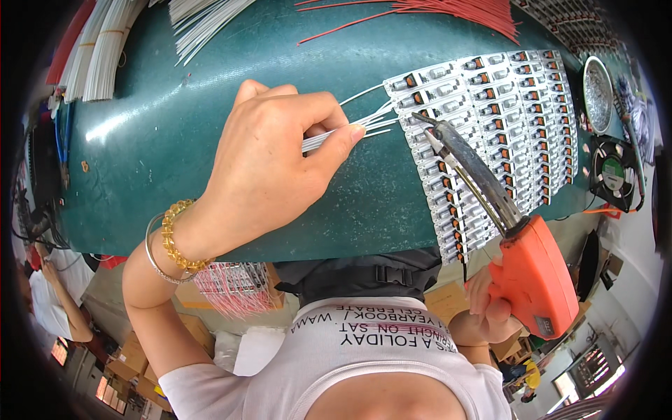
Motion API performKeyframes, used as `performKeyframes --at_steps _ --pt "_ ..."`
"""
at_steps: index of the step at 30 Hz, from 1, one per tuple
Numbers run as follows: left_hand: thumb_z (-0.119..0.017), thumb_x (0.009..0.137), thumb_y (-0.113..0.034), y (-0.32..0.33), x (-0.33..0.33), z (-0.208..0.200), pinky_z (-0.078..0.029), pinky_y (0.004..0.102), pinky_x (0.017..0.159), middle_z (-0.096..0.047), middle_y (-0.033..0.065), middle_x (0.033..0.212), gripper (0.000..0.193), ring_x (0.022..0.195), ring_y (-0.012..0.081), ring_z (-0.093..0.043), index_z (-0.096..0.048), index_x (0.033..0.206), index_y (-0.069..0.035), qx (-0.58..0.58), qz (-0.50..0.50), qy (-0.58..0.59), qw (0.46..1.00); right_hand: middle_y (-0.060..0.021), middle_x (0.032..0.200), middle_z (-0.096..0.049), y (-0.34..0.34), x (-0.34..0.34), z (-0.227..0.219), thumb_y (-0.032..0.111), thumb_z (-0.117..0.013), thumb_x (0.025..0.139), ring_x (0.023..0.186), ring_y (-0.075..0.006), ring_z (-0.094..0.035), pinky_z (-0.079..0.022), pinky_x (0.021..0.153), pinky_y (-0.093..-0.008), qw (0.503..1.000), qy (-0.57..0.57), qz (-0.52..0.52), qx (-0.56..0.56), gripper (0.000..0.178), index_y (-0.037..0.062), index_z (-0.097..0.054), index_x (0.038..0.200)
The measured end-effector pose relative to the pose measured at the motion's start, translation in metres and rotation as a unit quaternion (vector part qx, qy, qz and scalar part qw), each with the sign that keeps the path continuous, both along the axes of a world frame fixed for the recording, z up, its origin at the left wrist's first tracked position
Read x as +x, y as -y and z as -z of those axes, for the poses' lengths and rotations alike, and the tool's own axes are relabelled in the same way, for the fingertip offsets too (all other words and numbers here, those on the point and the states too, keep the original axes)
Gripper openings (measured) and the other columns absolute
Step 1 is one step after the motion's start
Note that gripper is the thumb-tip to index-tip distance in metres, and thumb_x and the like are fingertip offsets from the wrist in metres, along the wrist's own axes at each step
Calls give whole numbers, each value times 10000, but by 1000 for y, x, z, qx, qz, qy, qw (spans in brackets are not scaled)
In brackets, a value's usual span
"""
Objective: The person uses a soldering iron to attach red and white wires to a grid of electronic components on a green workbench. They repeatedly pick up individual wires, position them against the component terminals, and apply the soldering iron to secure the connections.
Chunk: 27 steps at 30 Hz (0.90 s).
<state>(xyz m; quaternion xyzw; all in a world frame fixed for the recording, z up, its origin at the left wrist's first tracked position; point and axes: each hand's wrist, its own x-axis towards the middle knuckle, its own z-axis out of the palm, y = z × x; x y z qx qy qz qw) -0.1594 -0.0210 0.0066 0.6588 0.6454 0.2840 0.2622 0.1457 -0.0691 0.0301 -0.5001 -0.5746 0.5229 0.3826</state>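
Observation:
My left hand (pixel 269 157) pinches a small bundle of thin white wires (pixel 323 141) between thumb and fingers, over the table. The wire ends fan out to the right, reaching the left edge of a panel of small white circuit boards (pixel 498 92) that bear orange-and-black and clear parts. My right hand (pixel 492 308) is wrapped round the handle of an orange soldering gun (pixel 537 276). Its dark tip and thin feed tube slant over the panel, close to the wire ends. Whether the tip touches a board I cannot tell.
Bundles of white wires (pixel 108 52) and red wires (pixel 448 12) lie along the green table's (pixel 161 168) far side. At the right are a round metal dish (pixel 597 94) and a small black fan (pixel 612 173). Another person (pixel 59 301) sits at the far left, near cardboard boxes (pixel 133 357).

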Motion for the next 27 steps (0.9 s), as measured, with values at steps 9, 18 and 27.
performKeyframes --at_steps 9,18,27 --pt "-727 819 -163 0 0 -2 -317 286 673 -553 2 615 152 618 131 -387 -655 731 -63 -9 -2 -4 1000 4 587 -481 15 17 12 509 -666 829 477 -109 -433 -360 473 -254 986 159 21 37 745 -100 -455 1202" --pt "-721 826 -170 -1 1 0 -320 285 677 -562 6 619 155 618 133 -401 -656 737 -61 -5 1 -1 1000 -90 971 -564 23 25 12 423 -643 819 833 -267 -520 -421 747 -367 975 223 1 -18 505 39 -583 1141" --pt "-723 827 -175 -1 0 0 -325 283 683 -566 7 623 160 622 134 -407 -655 737 -61 -13 -1 -6 1000 27 520 -459 11 6 12 523 -678 838 410 -70 -424 -360 434 -219 994 70 36 73 799 -140 -449 1220"
